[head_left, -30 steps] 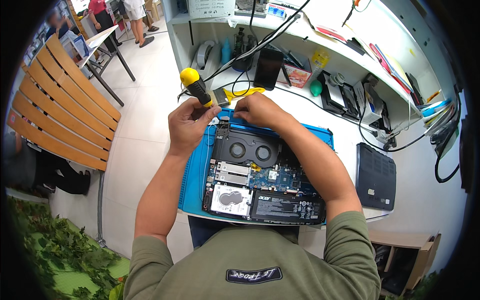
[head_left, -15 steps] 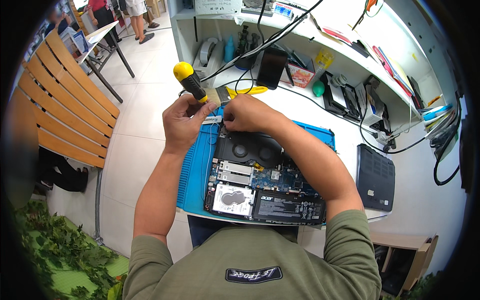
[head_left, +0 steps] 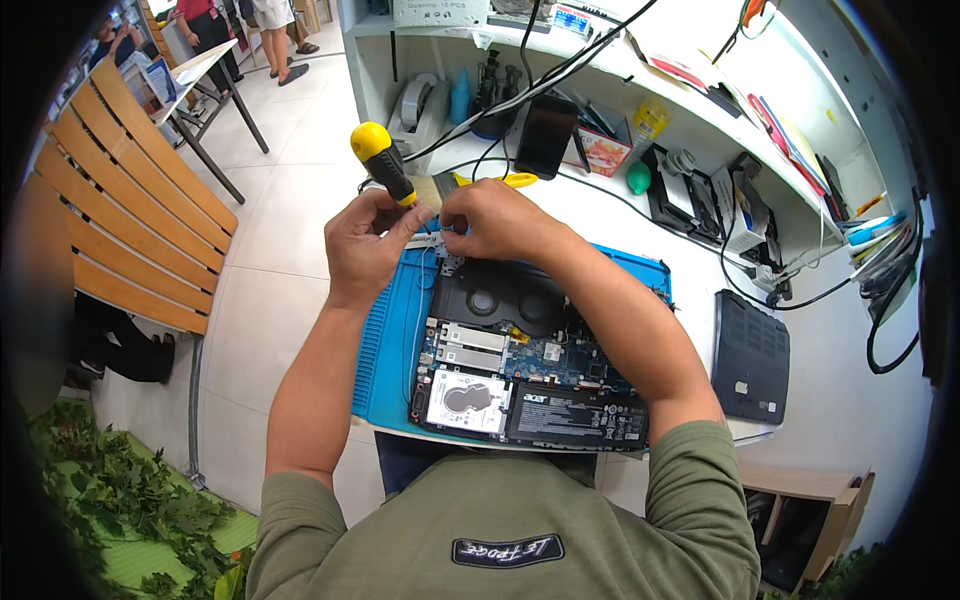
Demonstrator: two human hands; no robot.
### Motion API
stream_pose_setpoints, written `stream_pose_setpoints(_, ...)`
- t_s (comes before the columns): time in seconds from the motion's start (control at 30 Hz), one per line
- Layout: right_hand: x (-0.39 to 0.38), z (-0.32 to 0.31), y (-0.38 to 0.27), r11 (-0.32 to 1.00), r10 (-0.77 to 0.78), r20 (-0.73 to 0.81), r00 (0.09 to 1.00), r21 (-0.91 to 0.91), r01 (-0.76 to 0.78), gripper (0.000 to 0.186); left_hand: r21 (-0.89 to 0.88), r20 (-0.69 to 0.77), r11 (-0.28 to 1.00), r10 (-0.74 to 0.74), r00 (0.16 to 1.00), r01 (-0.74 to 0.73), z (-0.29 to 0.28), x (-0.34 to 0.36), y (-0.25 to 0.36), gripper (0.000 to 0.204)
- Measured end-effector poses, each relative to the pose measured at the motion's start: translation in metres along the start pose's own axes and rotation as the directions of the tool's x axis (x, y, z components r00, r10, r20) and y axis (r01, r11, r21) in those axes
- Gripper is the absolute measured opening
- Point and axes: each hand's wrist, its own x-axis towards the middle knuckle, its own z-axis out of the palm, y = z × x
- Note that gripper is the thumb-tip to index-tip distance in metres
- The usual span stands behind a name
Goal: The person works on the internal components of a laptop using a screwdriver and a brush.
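My left hand (head_left: pixel 358 250) is closed on a yellow-and-black screwdriver (head_left: pixel 383 165), its handle slanting up and its tip hidden. Beside it, my right hand (head_left: pixel 505 222) has its fingers pinched by the far-left corner of an opened laptop (head_left: pixel 560 352); whatever they pinch cannot be made out. A pale strip-like piece (head_left: pixel 424 241) with thin wires lies under the fingers. The laptop's insides are bare: a black fan cover (head_left: pixel 515 296), a silver hard drive (head_left: pixel 464 403) and a black battery (head_left: pixel 578 418). It rests on a blue mat (head_left: pixel 380 355).
A brush with a yellow handle (head_left: pixel 520 180) lies behind my hands. To the right sits a dark laptop bottom cover (head_left: pixel 750 355). Cables (head_left: pixel 570 75) hang across the shelf, where a phone (head_left: pixel 546 137) leans. At left stands a slatted wooden chair (head_left: pixel 140 200); people are farther back.
My right hand has shifted slightly to the left, and its fingertips now show more by the laptop corner. My left hand and the screwdriver are almost unmoved.
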Motion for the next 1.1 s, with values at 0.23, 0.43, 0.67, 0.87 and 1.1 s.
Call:
stream_pose_setpoints(0.23, 0.011, -0.002, 0.042, 0.979, 0.172, 0.072, 0.982, 0.102, -0.179, 0.029, 0.031, -0.003, 1.0, 0.007, 1.0, -0.007, 0.001, 0.002, 0.002, 0.018)
stream_pose_setpoints(0.43, 0.017, -0.003, 0.058, 0.868, 0.318, 0.168, 0.933, 0.343, -0.358, 0.023, 0.031, 0.027, 0.999, -0.021, 0.999, 0.02, -0.005, 0.002, 0.0, 0.022)
stream_pose_setpoints(0.67, 0.021, -0.009, 0.072, 0.792, 0.367, 0.219, 0.904, 0.435, -0.427, 0.019, 0.027, 0.004, 0.999, -0.033, 0.999, 0.032, -0.005, 0.003, 0.003, 0.019)
stream_pose_setpoints(0.87, 0.022, -0.011, 0.062, 0.864, 0.394, 0.096, 0.914, 0.3, -0.404, 0.024, -0.008, 0.012, 1.0, -0.01, 1.0, 0.01, -0.007, 0.003, 0.001, 0.018)
stream_pose_setpoints(1.1, 0.02, -0.004, 0.049, 0.945, 0.307, -0.041, 0.951, 0.131, -0.3, 0.027, 0.006, 0.024, 1.0, -0.026, 0.999, 0.025, -0.007, 0.003, -0.001, 0.016)
